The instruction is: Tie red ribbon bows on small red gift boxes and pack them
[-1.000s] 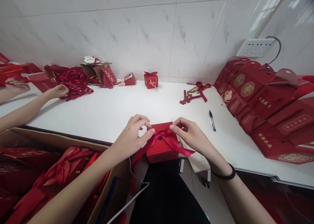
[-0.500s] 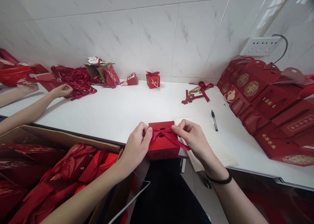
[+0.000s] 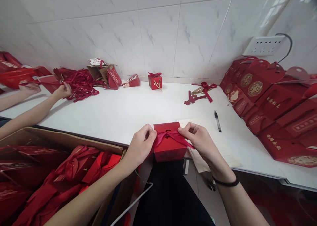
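Observation:
A small red gift box (image 3: 164, 148) sits at the front edge of the white table, with a dark red ribbon (image 3: 174, 136) tied in a bow across its top. My left hand (image 3: 143, 140) pinches the bow's left side between thumb and fingers, close to the box's left edge. On the opposite side my right hand (image 3: 198, 136) grips the bow's right loop, and a ribbon tail hangs below those fingers. Two holes in the box top show partly behind the knot.
Left of me stands a cardboard carton (image 3: 74, 136) full of red boxes. Another person's hands (image 3: 63, 90) hold ribbon beside a ribbon pile (image 3: 81, 84). A pen (image 3: 217, 121), paper (image 3: 223, 153), a small box (image 3: 155, 81) and stacked red boxes (image 3: 269, 103) are on the table (image 3: 119, 110).
The box and both my hands appear slightly further right in the view, still with the ribbon held. The other person's nearer hand has shifted a little on its ribbon.

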Demonstrator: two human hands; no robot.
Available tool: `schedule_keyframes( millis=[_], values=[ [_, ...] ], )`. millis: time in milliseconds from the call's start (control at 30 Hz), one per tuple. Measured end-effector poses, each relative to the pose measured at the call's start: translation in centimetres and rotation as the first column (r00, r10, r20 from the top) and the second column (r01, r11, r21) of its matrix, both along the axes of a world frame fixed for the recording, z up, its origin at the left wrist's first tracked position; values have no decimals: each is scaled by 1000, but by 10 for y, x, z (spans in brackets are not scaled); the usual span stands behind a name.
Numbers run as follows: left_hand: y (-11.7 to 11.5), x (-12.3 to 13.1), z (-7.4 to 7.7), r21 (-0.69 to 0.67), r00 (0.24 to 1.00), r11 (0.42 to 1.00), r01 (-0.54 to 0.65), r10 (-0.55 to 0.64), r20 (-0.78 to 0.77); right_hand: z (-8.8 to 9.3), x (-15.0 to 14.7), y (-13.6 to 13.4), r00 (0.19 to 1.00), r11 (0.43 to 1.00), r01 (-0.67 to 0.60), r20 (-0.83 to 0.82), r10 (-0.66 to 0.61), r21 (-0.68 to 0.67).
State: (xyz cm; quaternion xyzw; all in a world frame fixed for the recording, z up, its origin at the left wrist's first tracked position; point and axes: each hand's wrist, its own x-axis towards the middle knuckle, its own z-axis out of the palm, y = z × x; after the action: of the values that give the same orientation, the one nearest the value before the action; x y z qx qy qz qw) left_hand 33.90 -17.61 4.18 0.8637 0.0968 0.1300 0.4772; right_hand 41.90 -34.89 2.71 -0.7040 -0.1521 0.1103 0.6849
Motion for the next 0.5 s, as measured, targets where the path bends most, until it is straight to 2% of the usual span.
schedule_keyframes(
  millis=[33,67,100,133,167,200,267,333,433,500],
  values=[
    [1,1,1,-40,1000,999,10,-10,-9,3,-3,-1,986,993,94,142,-85,-64],
    [1,1,2,-79,1000,997,15,-16,-17,6,-9,-2,936,974,206,310,-167,-98],
    [2,2,3,-114,999,993,18,-21,-28,10,-17,-2,848,948,303,481,-222,-96],
    [3,2,4,-144,999,989,23,-29,-40,14,-26,-1,741,932,354,631,-229,-78],
    [4,2,5,-166,998,986,32,-42,-53,16,-36,1,639,934,349,748,-179,-75],
    [5,3,6,-181,997,983,44,-56,-62,18,-46,4,555,950,293,828,-79,-105],
    [8,3,7,-187,994,979,77,-90,-66,16,-62,14,426,953,186,894,141,-239],
    [12,5,8,-168,990,980,107,-121,-75,7,-70,26,354,911,211,897,266,-354],
    [14,7,8,-25,993,995,94,-95,-72,-9,-70,39,308,875,348,923,232,-337],
    [12,8,10,157,997,987,33,-42,57,-17,-68,44,297,894,371,944,144,-252]
  ],
)
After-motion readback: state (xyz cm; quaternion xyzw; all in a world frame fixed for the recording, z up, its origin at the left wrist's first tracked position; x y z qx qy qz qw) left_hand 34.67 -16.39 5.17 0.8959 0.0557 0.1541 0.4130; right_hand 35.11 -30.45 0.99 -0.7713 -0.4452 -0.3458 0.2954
